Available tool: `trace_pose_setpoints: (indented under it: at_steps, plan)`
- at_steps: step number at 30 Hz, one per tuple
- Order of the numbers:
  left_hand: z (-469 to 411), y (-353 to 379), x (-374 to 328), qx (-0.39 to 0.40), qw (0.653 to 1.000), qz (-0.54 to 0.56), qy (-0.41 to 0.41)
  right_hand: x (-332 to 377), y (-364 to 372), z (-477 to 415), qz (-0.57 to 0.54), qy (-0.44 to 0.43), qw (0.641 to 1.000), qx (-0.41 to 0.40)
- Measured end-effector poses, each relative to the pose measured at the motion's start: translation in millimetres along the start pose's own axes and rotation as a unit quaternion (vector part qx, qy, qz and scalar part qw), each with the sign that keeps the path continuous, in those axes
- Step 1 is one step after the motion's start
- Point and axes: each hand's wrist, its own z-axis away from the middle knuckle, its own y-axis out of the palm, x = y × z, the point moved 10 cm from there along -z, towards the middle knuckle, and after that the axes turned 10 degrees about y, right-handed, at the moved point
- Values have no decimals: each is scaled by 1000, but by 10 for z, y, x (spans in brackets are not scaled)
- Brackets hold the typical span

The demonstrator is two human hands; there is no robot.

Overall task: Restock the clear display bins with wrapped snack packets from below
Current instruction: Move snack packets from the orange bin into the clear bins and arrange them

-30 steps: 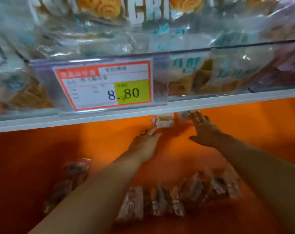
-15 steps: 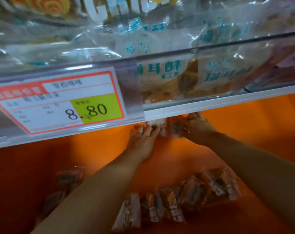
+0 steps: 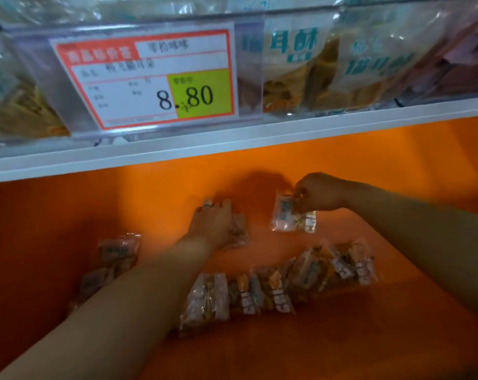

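Both my arms reach into the orange lower compartment. My right hand pinches wrapped snack packets by their top edge, and they hang just above the floor. My left hand lies over another packet on the orange floor, fingers curled onto it. A row of several wrapped packets lies in front of the hands. Above, the clear display bin holds large snack bags.
A white shelf edge crosses the view above the hands. A red-framed price tag reading 8.80 hangs on the bin front. More packets lie at the compartment's left side. Orange back wall is close behind the hands.
Both hands have come down and away from under the shelf edge. The right hand now holds packets lifted clear; the left has dropped onto a packet on the floor.
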Motion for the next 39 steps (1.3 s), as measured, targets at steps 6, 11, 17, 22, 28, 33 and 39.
trace_pose_setpoints:
  at_steps: [6,11,17,22,28,33,39]
  plan:
    - [75,-149,-144,-20,961,270,57,-94,-423,653,-107,-29,993,30]
    - [313,-133,-417,126,937,312,95,-79,-63,919,-77,-36,983,162]
    - [489,471,-877,236,937,198,163,-49,663,714,26,-51,985,160]
    - [444,571,-886,194,946,221,133,-152,771,689,-25,-11,983,180]
    - [391,723,-777,208,938,256,111,39,852,661,17,-61,982,181]
    - [349,751,-701,207,932,283,93,127,771,623,-36,-80,987,135]
    - [343,475,-323,158,923,347,53,222,495,569,-100,-87,991,15]
